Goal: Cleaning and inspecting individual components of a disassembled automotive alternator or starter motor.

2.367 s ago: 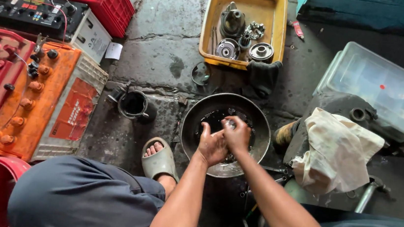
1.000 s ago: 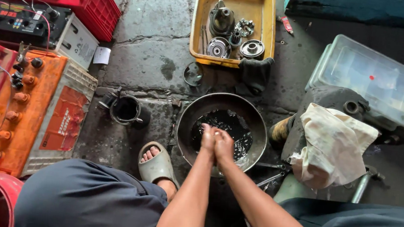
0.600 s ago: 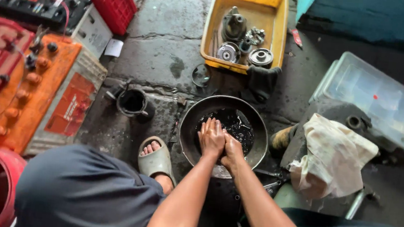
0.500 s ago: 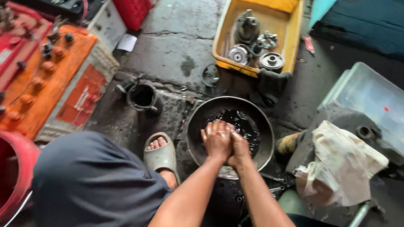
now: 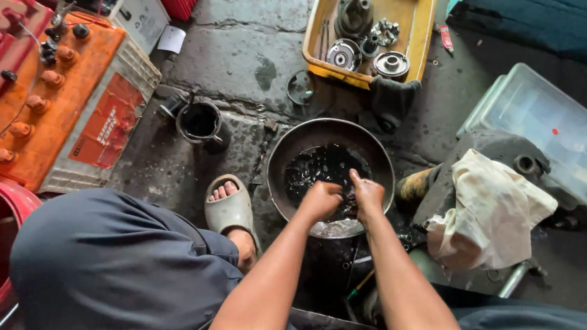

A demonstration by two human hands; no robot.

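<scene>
Metal basin (image 5: 287, 154) of dark liquid sits center floor, near the yellow tray (image 5: 421, 34); left hand (image 5: 320, 200) and right hand (image 5: 368, 194), pressed together a second ago, now sit slightly apart, fingers curled in it, contents hidden.

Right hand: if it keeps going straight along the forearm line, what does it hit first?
Probably the dark liquid in the round metal basin, which the right hand already sits over, fingers pointing up-left. Beyond that, the basin's far rim. Depth is unclear from overhead.
</scene>
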